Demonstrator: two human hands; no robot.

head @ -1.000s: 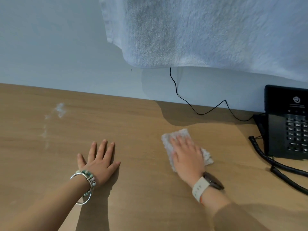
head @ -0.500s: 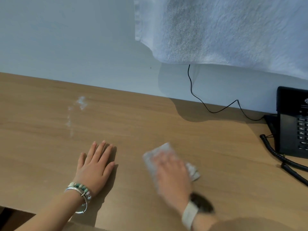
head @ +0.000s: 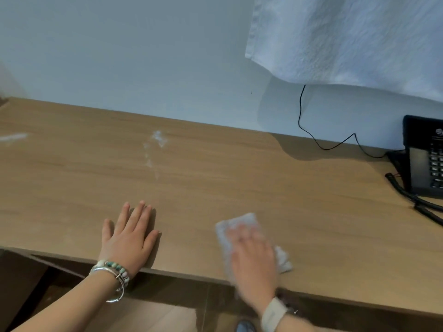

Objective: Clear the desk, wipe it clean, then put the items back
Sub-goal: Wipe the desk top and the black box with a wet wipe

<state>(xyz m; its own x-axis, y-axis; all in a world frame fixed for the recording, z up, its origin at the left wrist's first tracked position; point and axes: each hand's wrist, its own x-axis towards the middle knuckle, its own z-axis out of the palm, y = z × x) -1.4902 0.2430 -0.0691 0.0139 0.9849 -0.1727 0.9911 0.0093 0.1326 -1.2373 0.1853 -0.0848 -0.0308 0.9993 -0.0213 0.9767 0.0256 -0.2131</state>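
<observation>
A wooden desk [head: 239,183] runs along a pale wall. My right hand [head: 254,262] presses flat on a small grey wiping cloth [head: 242,221] near the desk's front edge; the hand is blurred with motion. My left hand [head: 129,238], wearing bracelets at the wrist, lies flat with fingers spread on the bare wood to the left of the cloth. White smears [head: 157,142] mark the desk behind the left hand, and another smear [head: 13,137] shows at the far left.
A black desk phone [head: 424,159] with a coiled cord [head: 417,202] stands at the right edge. A thin black cable [head: 311,130] runs down the wall. A white towel [head: 354,37] hangs at top right. Below the front edge lies dark flooring.
My right hand has dragged the cloth left and back toward the desk's front edge. The view has shifted, showing the front edge and floor. My left hand stays flat.
</observation>
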